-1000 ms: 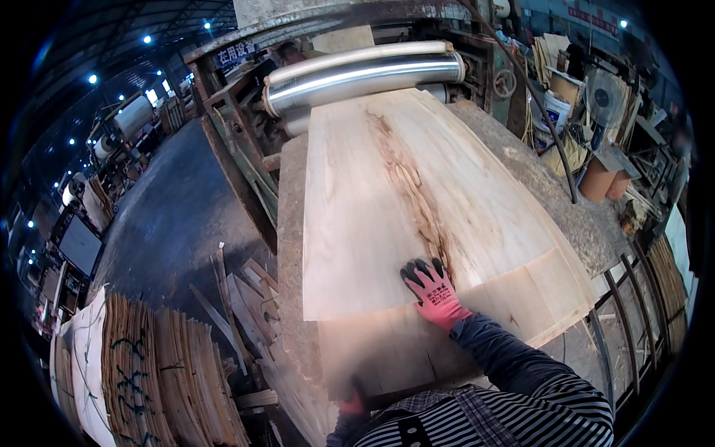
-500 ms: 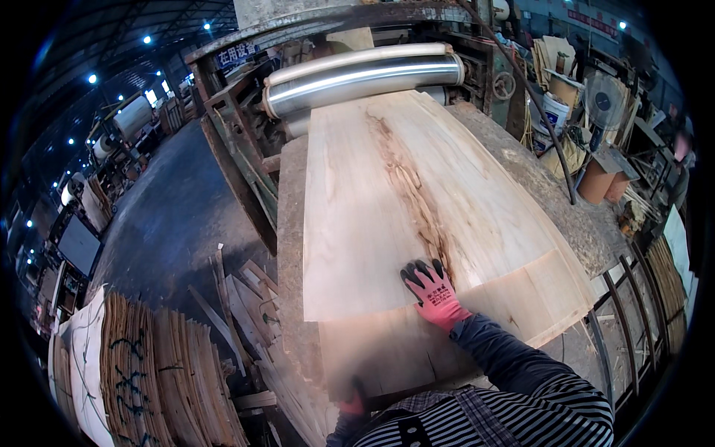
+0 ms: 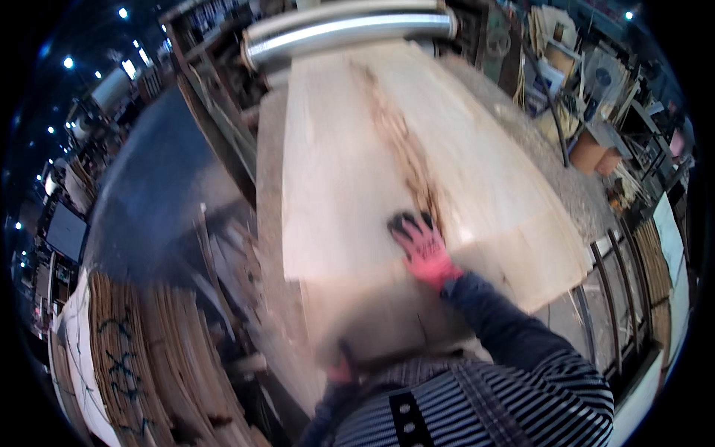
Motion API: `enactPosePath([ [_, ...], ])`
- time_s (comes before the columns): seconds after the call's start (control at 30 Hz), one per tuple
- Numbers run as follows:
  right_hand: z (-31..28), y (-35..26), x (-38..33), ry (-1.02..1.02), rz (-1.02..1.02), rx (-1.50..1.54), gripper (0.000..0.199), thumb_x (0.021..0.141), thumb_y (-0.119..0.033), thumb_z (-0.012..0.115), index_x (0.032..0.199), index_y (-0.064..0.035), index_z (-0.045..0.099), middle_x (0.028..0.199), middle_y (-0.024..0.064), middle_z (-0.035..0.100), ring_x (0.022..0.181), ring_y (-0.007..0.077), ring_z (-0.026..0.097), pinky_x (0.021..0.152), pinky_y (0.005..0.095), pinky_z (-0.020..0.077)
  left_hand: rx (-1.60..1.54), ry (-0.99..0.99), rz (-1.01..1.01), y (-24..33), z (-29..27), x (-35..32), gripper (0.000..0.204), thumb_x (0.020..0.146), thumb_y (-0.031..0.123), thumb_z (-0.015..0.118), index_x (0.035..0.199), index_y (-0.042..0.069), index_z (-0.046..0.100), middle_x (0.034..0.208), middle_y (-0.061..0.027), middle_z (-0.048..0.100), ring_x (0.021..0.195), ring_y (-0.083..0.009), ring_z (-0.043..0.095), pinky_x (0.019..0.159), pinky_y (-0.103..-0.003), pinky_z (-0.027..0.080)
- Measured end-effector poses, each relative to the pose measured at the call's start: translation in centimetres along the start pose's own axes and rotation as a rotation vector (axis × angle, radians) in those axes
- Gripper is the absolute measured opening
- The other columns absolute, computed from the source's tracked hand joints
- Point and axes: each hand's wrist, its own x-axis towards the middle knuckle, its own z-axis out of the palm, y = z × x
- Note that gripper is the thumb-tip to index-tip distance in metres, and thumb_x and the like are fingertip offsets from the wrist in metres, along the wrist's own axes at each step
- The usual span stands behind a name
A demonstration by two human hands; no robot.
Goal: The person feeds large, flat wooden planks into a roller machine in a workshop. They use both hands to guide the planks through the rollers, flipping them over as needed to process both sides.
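Note:
A wide, pale wood veneer sheet [image 3: 339,171] with a brown streak lies on the bed in front of a machine's metal roller [image 3: 350,35]. My right hand [image 3: 423,246], in a pink glove with dark fingertips, rests on the sheet beside the streak. Its fingers are spread and it holds nothing. Another veneer piece [image 3: 372,305] shows under the sheet's near edge. By that piece's near left corner is my left hand [image 3: 342,369], also in a pink and dark glove. Blur hides its fingers, and whether it grips the veneer is unclear.
Stacked veneer [image 3: 149,357] stands at the lower left, with loose wood strips [image 3: 238,268] near it. Metal bars [image 3: 607,298] run along the right side. Farther right are a cardboard box [image 3: 593,149] and a slanted pole [image 3: 550,112].
The view has tipped downward, so the roller, sheet and hands all appear higher. My right hand stays flat on the sheet, and the sheet shows no clear movement against the roller.

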Motion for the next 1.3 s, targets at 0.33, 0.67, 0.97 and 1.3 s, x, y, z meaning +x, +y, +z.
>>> enactPosePath([
  [0.33,-1.2,-0.2,0.9,-0.033,-0.001,-0.083,0.057,0.071,-0.028,0.057,0.124,-0.0155,0.041,0.126,0.0119,0.038,0.122,0.0305,0.026,0.103,0.0483,0.0114,-0.530,0.221,-0.508,8.8,-5.4,3.3,0.030,0.089,0.012,0.042,0.112,-0.006,0.048,0.106,-0.0152,0.054,0.098,-0.0188,0.053,0.083,-0.030,0.044],
  [0.67,-1.0,-0.2,0.9,0.012,-0.009,-0.067,0.055,0.069,-0.028,0.058,0.121,-0.0148,0.043,0.125,0.0112,0.040,0.120,0.0300,0.027,0.102,0.0494,0.0121,-0.709,0.411,-0.418,7.3,-3.7,3.6,0.032,0.082,0.019,0.055,0.106,-0.002,0.054,0.102,-0.0161,0.058,0.094,-0.0256,0.055,0.080,-0.035,0.043],
  [0.97,-1.0,-0.3,1.0,0.046,-0.032,-0.103,0.059,0.067,-0.027,0.062,0.121,-0.0164,0.043,0.126,0.0113,0.038,0.119,0.0306,0.029,0.098,0.0479,0.0230,-0.715,0.439,-0.381,6.5,-3.5,3.5,0.029,0.082,0.021,0.054,0.102,0.000,0.056,0.097,-0.0148,0.059,0.089,-0.0254,0.057,0.076,-0.035,0.043],
  [1.3,-0.2,0.0,0.9,0.022,0.002,-0.092,0.059,0.065,-0.026,0.063,0.120,-0.0159,0.044,0.125,0.0109,0.038,0.118,0.0312,0.030,0.099,0.0467,0.0215,-0.634,0.467,-0.172,7.2,-3.9,3.1,0.027,0.085,0.023,0.051,0.098,0.000,0.058,0.089,-0.0120,0.061,0.081,-0.0205,0.058,0.070,-0.032,0.044],
])
